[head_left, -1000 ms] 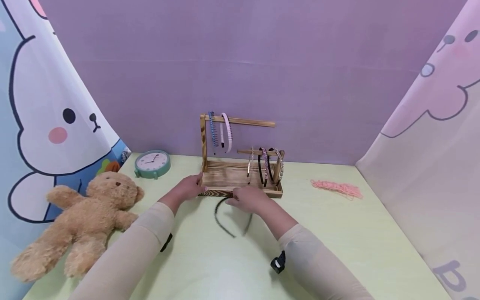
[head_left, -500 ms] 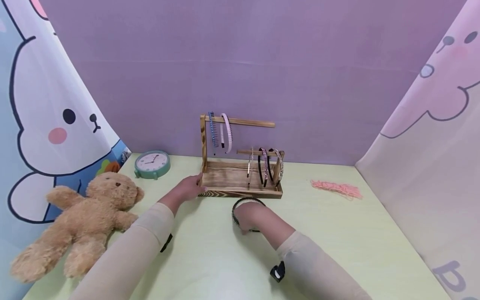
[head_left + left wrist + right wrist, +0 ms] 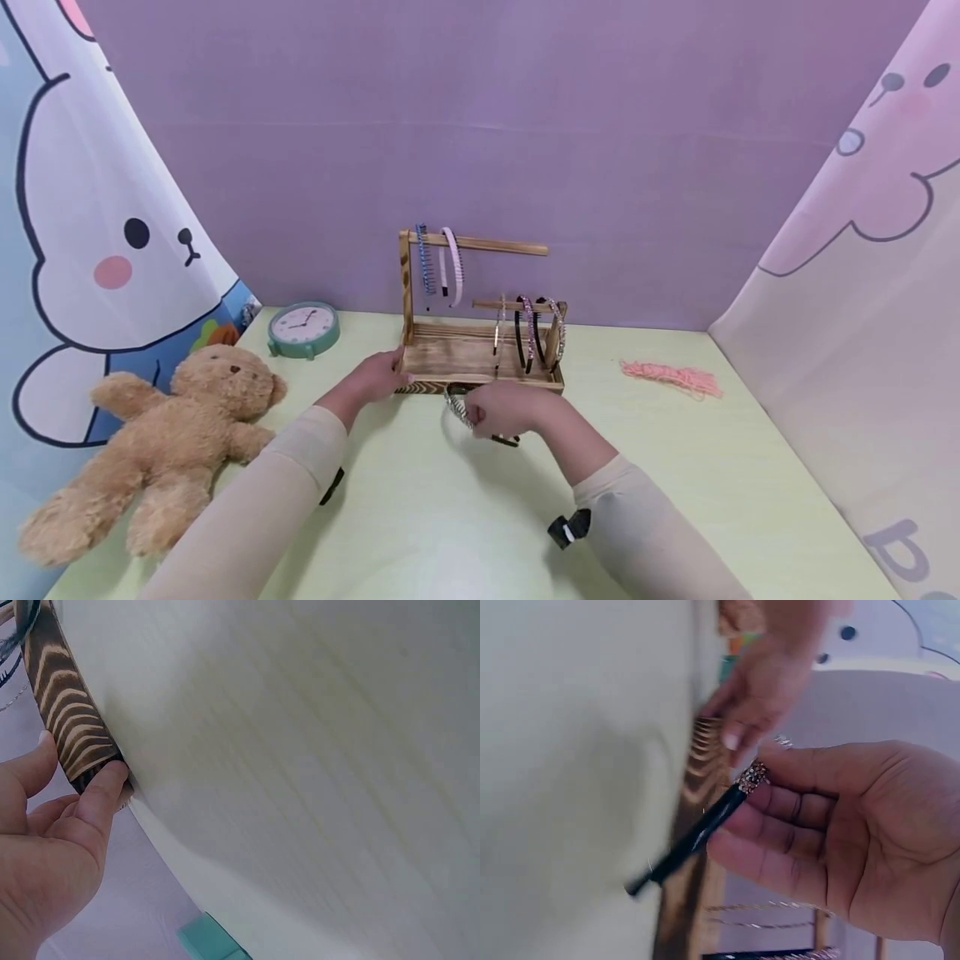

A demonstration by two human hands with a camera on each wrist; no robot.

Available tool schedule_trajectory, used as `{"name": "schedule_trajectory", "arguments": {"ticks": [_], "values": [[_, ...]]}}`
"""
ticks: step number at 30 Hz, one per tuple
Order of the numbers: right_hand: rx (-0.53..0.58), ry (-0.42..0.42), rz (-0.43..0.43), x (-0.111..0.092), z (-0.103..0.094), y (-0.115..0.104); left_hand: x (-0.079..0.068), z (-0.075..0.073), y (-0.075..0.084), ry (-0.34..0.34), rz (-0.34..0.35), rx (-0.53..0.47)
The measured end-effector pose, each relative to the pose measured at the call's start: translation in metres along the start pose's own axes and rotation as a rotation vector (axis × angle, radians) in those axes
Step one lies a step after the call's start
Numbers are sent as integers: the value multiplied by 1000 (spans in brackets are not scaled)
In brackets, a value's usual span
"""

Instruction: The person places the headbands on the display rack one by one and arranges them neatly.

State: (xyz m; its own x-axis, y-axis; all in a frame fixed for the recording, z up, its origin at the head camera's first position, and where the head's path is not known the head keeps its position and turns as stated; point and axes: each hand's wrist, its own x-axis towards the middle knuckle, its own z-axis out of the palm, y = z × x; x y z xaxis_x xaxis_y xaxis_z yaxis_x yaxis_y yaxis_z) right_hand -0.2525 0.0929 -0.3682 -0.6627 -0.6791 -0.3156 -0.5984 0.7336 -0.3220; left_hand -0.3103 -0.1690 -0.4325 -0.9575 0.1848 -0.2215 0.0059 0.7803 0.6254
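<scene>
In the head view a wooden headband rack [image 3: 446, 360] stands near the back wall. My left hand [image 3: 377, 377] holds the front left corner of its tray; in the left wrist view thumb and fingers grip the striped wood edge [image 3: 79, 724]. At the tray's front, my right hand [image 3: 510, 407] pinches a dark headband with glittering stones [image 3: 754, 776], its black end [image 3: 686, 847] slanting out past the fingers. On the rack's upper bar hang a blue toothed headband [image 3: 425, 262] and a pale pink headband [image 3: 456, 271]. Several sparkly headbands [image 3: 529, 333] hang on the lower bar.
A teddy bear [image 3: 176, 442] lies along the left side of the pale green table [image 3: 420, 533]. Behind it sits a teal clock [image 3: 304, 329]. A bundle of pink yarn [image 3: 673, 377] is on the right. A purple wall [image 3: 637, 167] closes the back.
My right hand has raised and turned the headband, first drawing it toward me, then back to the tray's front edge. My left hand stays on the rack.
</scene>
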Motion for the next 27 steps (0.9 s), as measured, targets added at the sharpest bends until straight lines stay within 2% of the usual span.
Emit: {"name": "schedule_trajectory", "arguments": {"ticks": [5, 9, 15, 21, 27], "values": [[144, 55, -19, -14, -24, 3, 0, -1, 1, -2, -3, 6], [257, 145, -65, -26, -41, 8, 0, -2, 2, -3, 4, 18], [357, 368, -96, -45, -68, 15, 2, -2, 0, -4, 2, 23], [447, 574, -56, -60, -88, 25, 3, 0, -2, -3, -2, 30], [585, 789, -30, -64, -102, 41, 3, 1, -3, -1, 6, 9]]}}
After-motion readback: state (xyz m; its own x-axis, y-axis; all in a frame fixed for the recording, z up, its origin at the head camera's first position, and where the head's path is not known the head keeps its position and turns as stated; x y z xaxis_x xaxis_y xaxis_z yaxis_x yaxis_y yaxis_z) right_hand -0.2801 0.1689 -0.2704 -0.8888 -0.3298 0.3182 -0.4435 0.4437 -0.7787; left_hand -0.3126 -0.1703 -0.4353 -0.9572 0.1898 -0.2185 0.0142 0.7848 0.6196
